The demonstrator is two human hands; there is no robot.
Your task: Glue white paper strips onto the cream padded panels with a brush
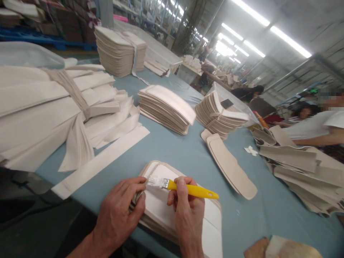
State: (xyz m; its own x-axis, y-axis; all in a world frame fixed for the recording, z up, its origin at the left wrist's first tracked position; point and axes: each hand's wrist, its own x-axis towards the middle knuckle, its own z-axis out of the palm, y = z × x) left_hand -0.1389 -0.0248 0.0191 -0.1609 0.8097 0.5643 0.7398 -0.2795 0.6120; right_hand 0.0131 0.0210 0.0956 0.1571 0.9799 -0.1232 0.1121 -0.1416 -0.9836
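My right hand grips a paintbrush by its yellow handle. White stuff clings to the bristles, which rest near the upper left corner of a panel stack. That stack of rounded beige panels lies at the table's near edge, with a white face on top. At its left side my left hand is closed, fingers and thumb pinching the edge of the upper panel; a dark striped bit shows between them. Right of the stack lie two loose curved panels, one overlapping the other.
Beyond the hands stand a loose panel pile, a tied bundle and a taller tied stack. Long beige strips cover the left side of the blue-grey table. Folded pieces hang at right, near a co-worker's arm.
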